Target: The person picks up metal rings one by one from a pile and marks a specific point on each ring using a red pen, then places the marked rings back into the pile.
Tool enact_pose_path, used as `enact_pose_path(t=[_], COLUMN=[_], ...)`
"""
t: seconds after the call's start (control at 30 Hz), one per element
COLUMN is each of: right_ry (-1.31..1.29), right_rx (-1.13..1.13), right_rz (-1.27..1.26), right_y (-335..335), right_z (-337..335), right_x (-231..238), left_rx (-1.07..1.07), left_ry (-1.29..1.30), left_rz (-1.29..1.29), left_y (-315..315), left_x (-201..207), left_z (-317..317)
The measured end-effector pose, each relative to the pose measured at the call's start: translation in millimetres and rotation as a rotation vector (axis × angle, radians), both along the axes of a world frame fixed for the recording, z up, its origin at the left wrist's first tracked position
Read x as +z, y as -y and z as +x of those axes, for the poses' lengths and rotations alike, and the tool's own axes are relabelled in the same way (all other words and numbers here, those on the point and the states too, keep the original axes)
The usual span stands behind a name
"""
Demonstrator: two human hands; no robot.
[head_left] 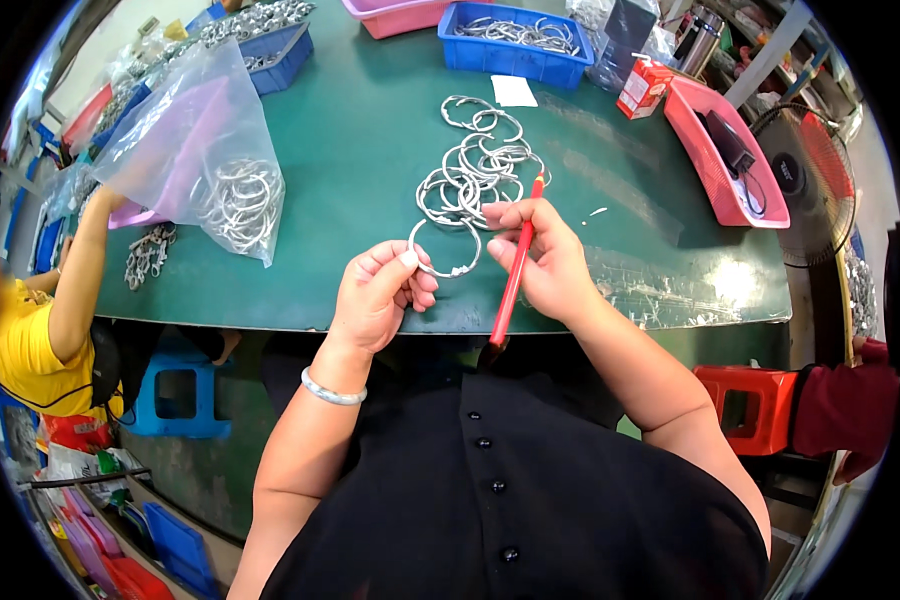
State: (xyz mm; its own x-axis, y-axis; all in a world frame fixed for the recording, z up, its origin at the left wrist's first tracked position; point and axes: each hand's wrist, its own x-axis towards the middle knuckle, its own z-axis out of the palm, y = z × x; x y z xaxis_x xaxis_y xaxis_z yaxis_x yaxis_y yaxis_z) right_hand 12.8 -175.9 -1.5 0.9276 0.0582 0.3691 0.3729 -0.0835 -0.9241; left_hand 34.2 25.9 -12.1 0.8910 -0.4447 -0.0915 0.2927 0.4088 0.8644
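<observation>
My left hand [377, 290] pinches one silvery metal ring [470, 262] at its left side, between thumb and fingers. The ring stands out to the right of that hand, with a small clasp or joint on its lower edge. Closed around a long red pen-like stick [515, 270] is my right hand [545, 258]. The stick slants upward, with a yellow band near its top; its lower end is dark, and its exact kind is unclear. Just beyond both hands lies a loose heap of similar metal rings [475, 165] on the green table [370, 130].
A blue bin [520, 65] of rings stands at the back. To the left, a clear plastic bag [195, 130] holds rings, beside a person in a yellow shirt [35, 345]. On the right are a pink bin [715, 150], a red carton [644, 88] and a fan [795, 175].
</observation>
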Motion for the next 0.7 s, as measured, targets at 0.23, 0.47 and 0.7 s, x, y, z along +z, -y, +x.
enact_pose_path(t=[0.23,0.47,0.7], right_ry=[-0.258,-0.259,-0.188], right_rx=[0.119,0.155,0.233], right_rz=[0.283,0.315,0.284], right_y=[-1,-9,-17], right_z=[-3,-13,-14], right_x=[8,28,30], left_rx=[-0.015,-0.04,-0.086], left_ry=[0.051,0.051,0.083], left_rz=[0.019,-0.01,-0.061], left_y=[2,0,-2], left_x=[-2,-6,-10], left_z=[-3,-2,-1])
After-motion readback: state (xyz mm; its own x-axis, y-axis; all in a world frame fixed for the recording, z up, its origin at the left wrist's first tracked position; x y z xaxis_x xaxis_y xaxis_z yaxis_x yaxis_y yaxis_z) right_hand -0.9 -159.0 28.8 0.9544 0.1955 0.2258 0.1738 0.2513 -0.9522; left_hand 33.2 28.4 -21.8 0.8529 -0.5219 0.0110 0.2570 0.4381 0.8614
